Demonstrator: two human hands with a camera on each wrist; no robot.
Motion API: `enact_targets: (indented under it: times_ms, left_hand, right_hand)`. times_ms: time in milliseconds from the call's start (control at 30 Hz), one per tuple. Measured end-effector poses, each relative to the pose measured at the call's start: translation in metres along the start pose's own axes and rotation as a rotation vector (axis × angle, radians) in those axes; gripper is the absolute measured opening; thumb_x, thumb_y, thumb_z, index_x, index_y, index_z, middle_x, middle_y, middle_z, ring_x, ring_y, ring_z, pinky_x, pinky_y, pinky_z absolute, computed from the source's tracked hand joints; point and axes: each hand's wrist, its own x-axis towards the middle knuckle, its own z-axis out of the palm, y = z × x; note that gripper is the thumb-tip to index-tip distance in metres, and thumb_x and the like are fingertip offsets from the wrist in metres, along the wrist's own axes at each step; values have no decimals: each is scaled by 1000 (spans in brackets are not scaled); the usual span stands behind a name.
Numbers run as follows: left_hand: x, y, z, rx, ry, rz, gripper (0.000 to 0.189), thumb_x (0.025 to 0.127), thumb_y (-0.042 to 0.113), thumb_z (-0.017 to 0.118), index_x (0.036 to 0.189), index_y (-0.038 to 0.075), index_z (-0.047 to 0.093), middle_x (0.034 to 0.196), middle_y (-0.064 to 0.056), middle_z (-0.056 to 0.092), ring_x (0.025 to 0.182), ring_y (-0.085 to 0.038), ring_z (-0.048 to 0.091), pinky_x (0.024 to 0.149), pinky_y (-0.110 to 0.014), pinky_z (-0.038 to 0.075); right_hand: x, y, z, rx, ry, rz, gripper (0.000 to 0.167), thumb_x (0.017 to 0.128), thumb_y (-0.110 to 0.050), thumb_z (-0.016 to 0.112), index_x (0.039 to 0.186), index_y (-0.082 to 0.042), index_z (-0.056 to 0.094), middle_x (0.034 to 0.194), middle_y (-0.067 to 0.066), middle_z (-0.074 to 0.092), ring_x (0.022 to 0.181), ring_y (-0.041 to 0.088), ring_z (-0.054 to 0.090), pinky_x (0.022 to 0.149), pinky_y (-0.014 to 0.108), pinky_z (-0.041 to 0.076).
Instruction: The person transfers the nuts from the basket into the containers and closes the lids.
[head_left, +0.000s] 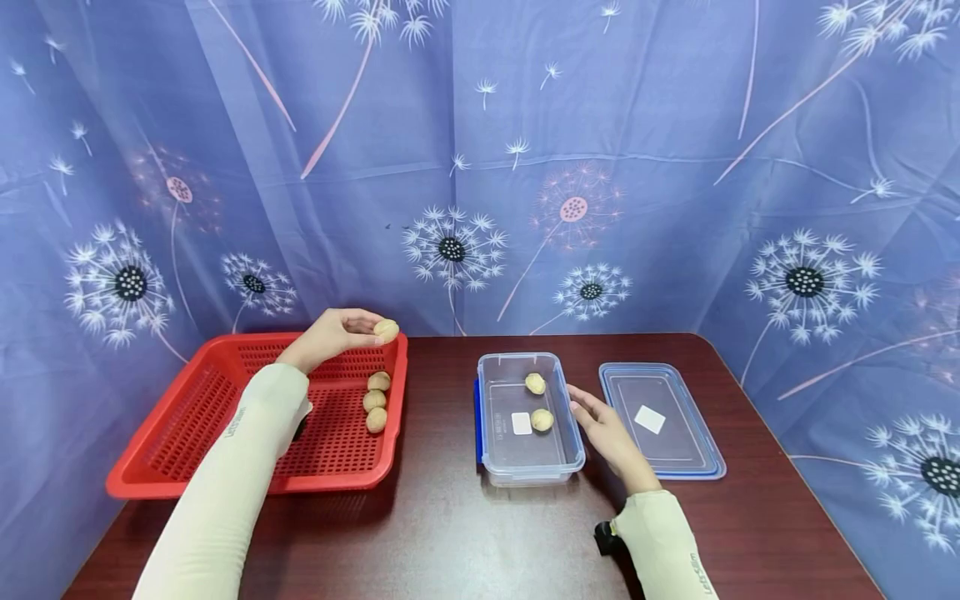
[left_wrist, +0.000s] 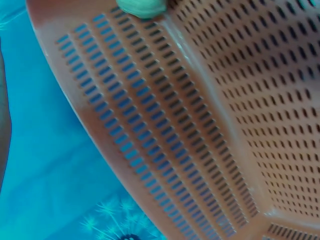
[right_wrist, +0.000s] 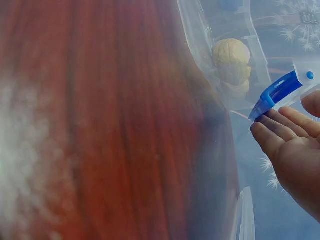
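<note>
My left hand [head_left: 330,340] pinches a walnut [head_left: 387,331] between thumb and fingers over the back right part of a red plastic basket [head_left: 330,482]. Three more walnuts [head_left: 375,401] lie in a row along the basket's right side. In the left wrist view a pale rounded thing [left_wrist: 142,7], cut off by the top edge, shows over the slotted basket wall. Two walnuts [head_left: 542,419] lie apart inside a clear plastic box [head_left: 510,460]. At that box's right side is my right hand [head_left: 609,435], its extended fingers touching a blue clip [right_wrist: 282,91] in the right wrist view.
Right of the box lies a clear lid [head_left: 697,433] with a blue seal and a white label. A blue clip flap [head_left: 478,421] hangs along the box's left side. Brown tabletop [head_left: 442,533] separates basket and box. A blue dandelion-print curtain [head_left: 510,275] stands behind the table.
</note>
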Motion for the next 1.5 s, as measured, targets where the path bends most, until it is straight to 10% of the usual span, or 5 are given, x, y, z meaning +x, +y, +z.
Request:
enact_targets:
  times_ms: [900, 1500]
  left_hand:
    - [38, 57, 50, -107, 14, 38, 44, 82, 20, 78, 122, 8, 65, 113, -10, 68, 105, -19, 62, 90, -33, 50]
    - [63, 75, 110, -107, -72, 90, 38, 80, 10, 78, 116, 3, 68, 103, -10, 70, 95, -18, 65, 86, -32, 51]
  right_hand:
    - [1, -3, -5, -44, -58, -35, 44, 102, -14, 48, 142, 4, 42, 140, 25, 47, 127, 35, 46, 105, 48, 37]
    - [1, -3, -6, -28, -58, -24, 45, 103, -17, 47, 143, 2, 41, 140, 25, 47, 127, 35, 45, 106, 49, 36]
